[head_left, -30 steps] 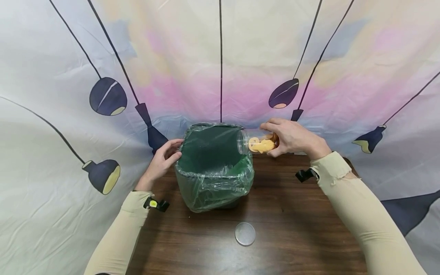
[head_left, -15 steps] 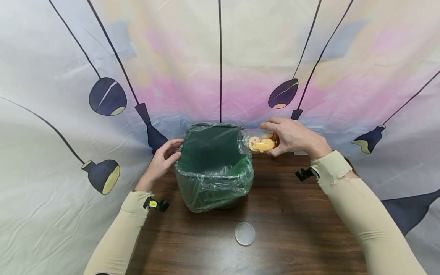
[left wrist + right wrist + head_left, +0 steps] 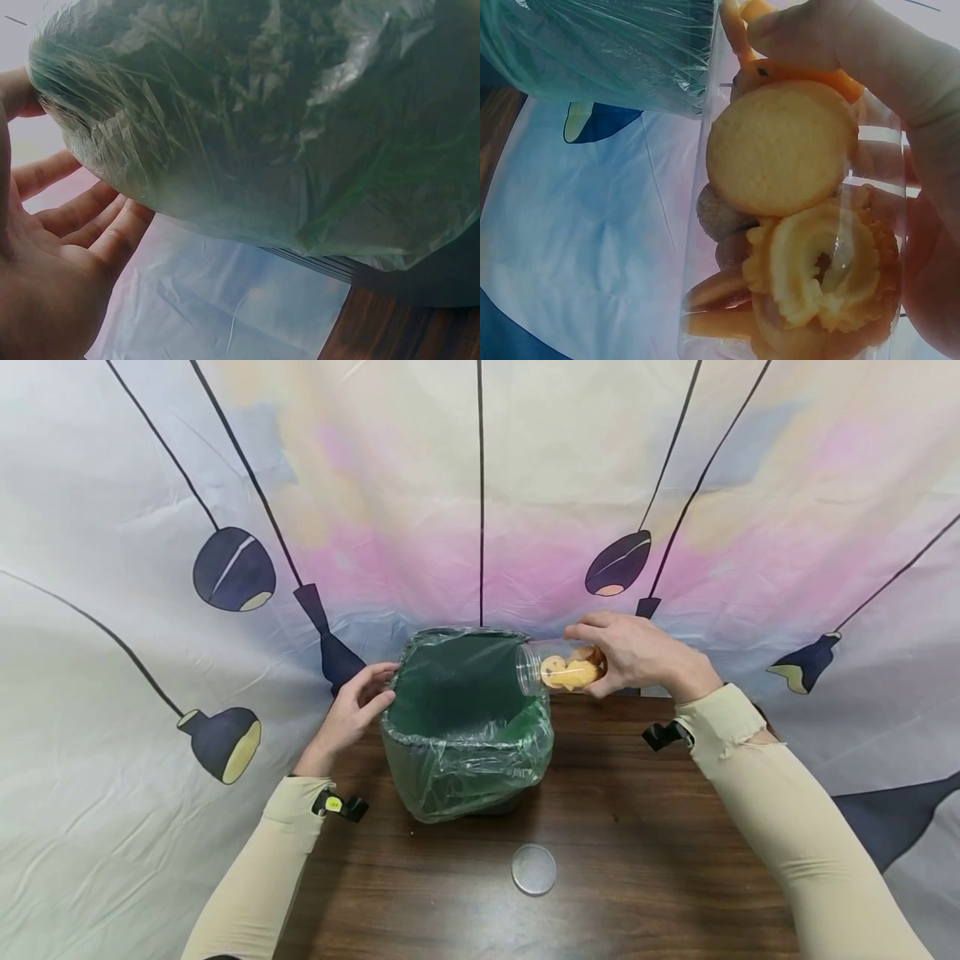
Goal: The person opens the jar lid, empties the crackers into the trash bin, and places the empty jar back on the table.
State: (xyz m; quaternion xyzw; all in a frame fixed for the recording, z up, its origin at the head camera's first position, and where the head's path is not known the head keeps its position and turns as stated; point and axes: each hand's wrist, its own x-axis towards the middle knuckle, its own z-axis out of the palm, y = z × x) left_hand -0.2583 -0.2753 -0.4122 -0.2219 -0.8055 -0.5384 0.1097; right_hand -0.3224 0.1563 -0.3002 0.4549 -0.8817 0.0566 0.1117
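Printed backdrop (image 3: 480, 485) behind all: pale cloth with pink and blue washes, dark hanging-lamp shapes on thin black lines. No readable writing, brand or label anywhere in view.

Dark wood-grain bench (image 3: 600, 860) below, carrying the rest.

Green bin (image 3: 465, 727) at bench centre, upright, lined with a thin translucent plastic bag folded over the rim and wrinkled down the outer walls; inside dark green.

Left hand (image 3: 352, 714) at the bin's left wall, fingers loosely bent and resting against the bagged rim; in the left wrist view, fingers (image 3: 90, 225) spread along the plastic, not pinching it.

Right hand (image 3: 637, 656) wrapped around a clear plastic jar (image 3: 558, 668), held on its side above the bin's far right corner, open mouth pointing over the bin's interior. Jar uncapped, unlabelled, see-through.

Cookies (image 3: 795, 225) inside the jar: one plain round golden disc, one ridged ring-shaped piece, several darker pieces packed behind.

Round clear lid (image 3: 534, 869) flat on the bench, near the bin's front, well apart from both hands.
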